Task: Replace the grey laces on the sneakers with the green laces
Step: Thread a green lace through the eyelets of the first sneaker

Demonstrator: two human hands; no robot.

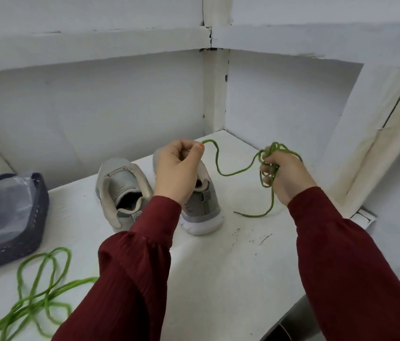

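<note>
Dark-red sleeves [130, 279] filled the foreground, with a spare green lace [39, 291] looped on the table [230, 267] beside them; beyond, I saw the shoes standing heels toward me, the first sneaker [122, 183] unobstructed, the second sneaker [203, 205] partly behind the left hand [178, 168], which pinched one end of the working green lace [233, 172]; the right hand [283, 178] curled round its tangled bundle, a tail trailing onto the table; I judged that drawing the hands apart could cinch the bundle into a knot, or drag the tail against the second sneaker.
</note>
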